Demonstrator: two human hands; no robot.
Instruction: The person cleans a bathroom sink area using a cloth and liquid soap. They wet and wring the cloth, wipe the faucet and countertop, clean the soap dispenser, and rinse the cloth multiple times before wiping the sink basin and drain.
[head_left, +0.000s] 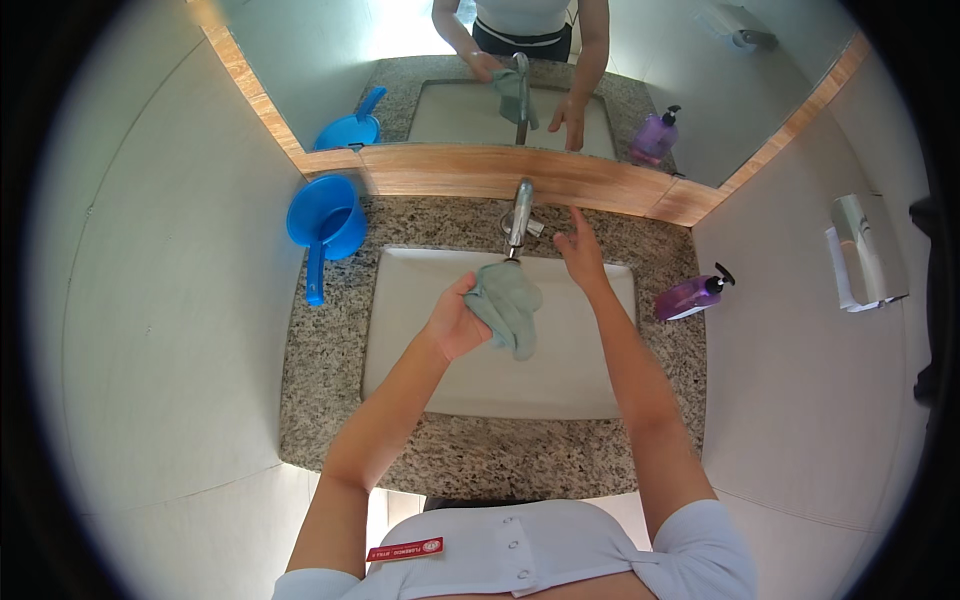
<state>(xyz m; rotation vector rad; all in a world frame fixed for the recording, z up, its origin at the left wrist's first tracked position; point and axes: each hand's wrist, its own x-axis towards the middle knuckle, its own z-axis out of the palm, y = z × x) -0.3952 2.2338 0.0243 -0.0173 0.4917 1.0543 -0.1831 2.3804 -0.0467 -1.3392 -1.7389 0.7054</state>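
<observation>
Over the white sink basin (420, 375), my left hand (456, 321) grips a pale green cloth (510, 304). The cloth hangs in loose folds from my fingers, just below the spout of the chrome faucet (521, 217). My right hand (581, 251) is held up to the right of the faucet, fingers apart and holding nothing. It is near the faucet's lever (535, 226); a small gap seems to lie between them. Whether water runs from the spout cannot be seen clearly.
A blue plastic dipper (328, 217) stands on the speckled granite counter (517, 457) at the back left. On the right side is a purple pump soap bottle (686, 297). A metal paper holder (866, 251) is fixed to the right wall. Behind the faucet, a wood-framed mirror (465, 112) shows reflections.
</observation>
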